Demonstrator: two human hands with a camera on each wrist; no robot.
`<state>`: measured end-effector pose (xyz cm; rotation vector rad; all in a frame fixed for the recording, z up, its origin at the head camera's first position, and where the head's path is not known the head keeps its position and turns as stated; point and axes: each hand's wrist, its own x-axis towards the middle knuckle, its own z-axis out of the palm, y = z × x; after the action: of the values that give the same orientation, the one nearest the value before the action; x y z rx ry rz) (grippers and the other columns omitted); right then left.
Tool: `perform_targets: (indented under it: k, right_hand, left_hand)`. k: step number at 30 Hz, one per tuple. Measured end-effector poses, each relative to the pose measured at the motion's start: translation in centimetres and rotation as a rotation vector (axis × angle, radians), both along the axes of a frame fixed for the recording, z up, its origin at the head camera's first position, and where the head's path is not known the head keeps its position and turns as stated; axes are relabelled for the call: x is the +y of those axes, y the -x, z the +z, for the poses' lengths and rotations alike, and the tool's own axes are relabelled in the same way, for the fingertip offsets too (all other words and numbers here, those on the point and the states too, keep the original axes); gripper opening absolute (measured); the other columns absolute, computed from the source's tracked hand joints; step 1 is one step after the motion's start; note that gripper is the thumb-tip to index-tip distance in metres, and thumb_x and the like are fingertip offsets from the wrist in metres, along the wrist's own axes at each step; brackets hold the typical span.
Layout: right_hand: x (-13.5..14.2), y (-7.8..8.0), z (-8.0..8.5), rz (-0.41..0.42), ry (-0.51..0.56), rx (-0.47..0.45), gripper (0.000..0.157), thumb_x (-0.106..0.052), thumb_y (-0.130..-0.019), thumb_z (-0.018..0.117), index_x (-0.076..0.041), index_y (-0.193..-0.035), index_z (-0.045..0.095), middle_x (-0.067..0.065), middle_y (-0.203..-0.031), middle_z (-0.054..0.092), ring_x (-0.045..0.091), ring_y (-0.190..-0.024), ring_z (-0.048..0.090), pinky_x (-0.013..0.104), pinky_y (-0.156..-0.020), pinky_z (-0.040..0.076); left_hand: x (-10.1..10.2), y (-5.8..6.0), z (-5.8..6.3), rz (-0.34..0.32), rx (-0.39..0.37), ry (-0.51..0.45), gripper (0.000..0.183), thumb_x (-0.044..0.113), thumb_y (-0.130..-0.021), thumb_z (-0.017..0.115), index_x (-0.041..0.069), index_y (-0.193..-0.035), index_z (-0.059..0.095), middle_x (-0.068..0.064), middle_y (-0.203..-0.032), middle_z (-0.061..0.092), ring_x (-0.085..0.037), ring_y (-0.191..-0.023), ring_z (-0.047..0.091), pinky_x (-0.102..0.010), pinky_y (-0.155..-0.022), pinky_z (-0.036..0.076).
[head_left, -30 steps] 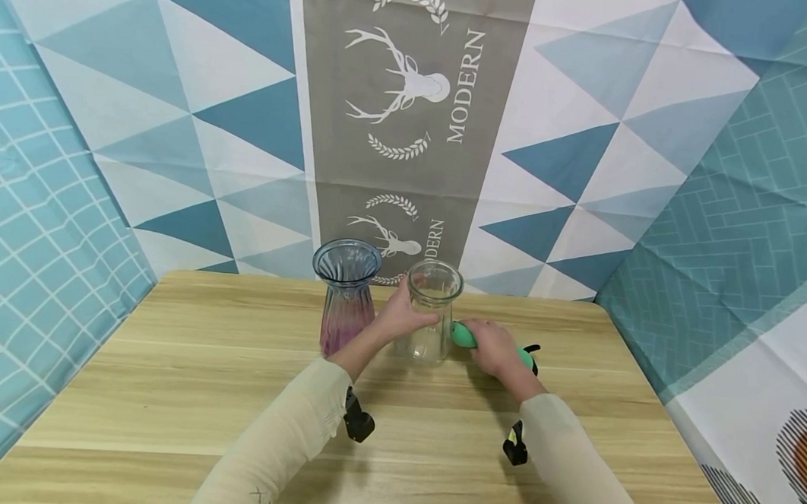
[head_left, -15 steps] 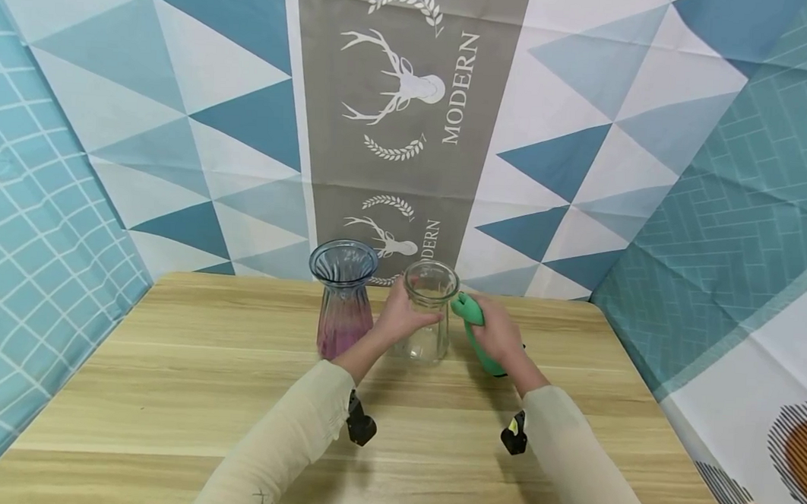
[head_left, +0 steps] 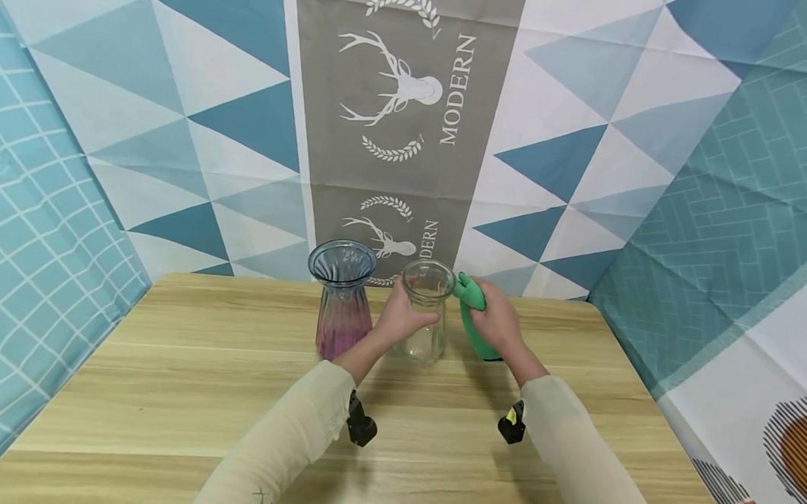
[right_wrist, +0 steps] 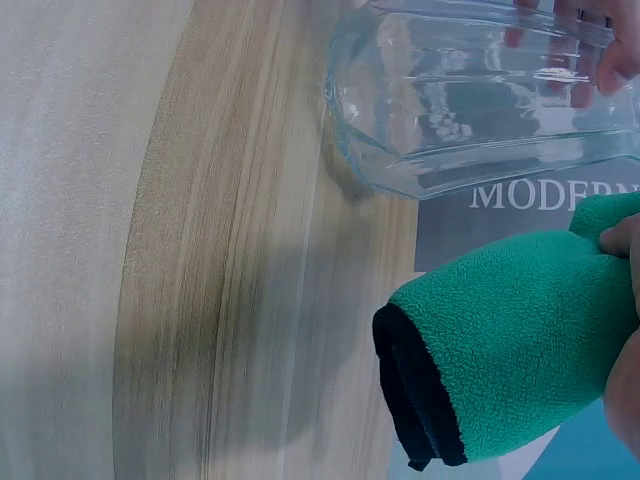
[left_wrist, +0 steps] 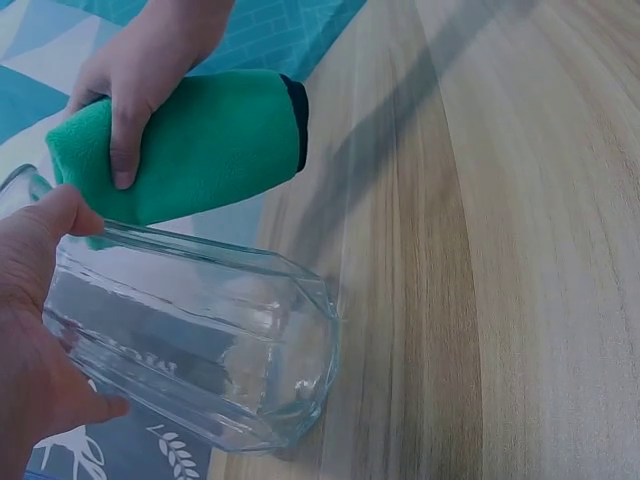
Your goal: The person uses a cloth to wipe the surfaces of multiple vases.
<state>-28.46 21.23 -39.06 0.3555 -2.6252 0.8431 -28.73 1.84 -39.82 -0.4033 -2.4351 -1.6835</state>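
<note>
My left hand [head_left: 403, 313] grips a clear glass vase [head_left: 426, 337] round its neck, thumb on the near side; the vase stands upright near the back of the table. In the left wrist view its faceted glass body [left_wrist: 200, 330] shows below the fingers. To the right of the vase, my right hand [head_left: 498, 318] holds a rolled green cloth [head_left: 473, 324] with black edging. The cloth's top end is at the vase's rim. Seen from the right wrist, the fuzzy cloth [right_wrist: 510, 340] hangs above the table with its black-edged end downward.
A ribbed glass vase [head_left: 342, 310], blue above and pink-purple below, stands just left of my left hand. Patterned cloth hangings [head_left: 394, 168] rise behind the wooden table [head_left: 197, 401] and along both sides.
My right hand has lifted the green cloth from low beside the vase up to rim height, turning it upright. My left hand keeps its grip on the clear vase in the same place.
</note>
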Motion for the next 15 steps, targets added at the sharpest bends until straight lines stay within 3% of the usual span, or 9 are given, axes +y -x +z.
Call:
perform_targets:
  k: [6,15]
  right_hand:
    - [-0.6,0.2,-0.1,0.033,0.001,0.044,0.041,-0.010,-0.089,0.061,-0.011,-0.129,0.055,0.013,-0.122,0.061,0.031,-0.110,0.058,0.050,-0.089,0.048]
    - [-1.3,0.6,-0.5,0.057,-0.117,0.097,0.039,-0.004,-0.083,0.062,-0.012,-0.121,0.059,0.009,-0.109,0.066,0.027,-0.093,0.059,0.042,-0.073,0.047]
  left_hand:
    - [-0.2,0.0,0.0,-0.020,0.009,-0.003,0.085,0.009,-0.065,0.078,-0.002,-0.136,0.032,-0.022,-0.133,0.048,-0.035,-0.123,0.048,-0.045,-0.107,0.038]
    - [-0.6,-0.1,0.3,-0.061,-0.026,0.004,0.085,0.011,-0.066,0.078,0.003,-0.136,0.030,-0.019,-0.134,0.048,-0.033,-0.125,0.047,-0.044,-0.108,0.037]
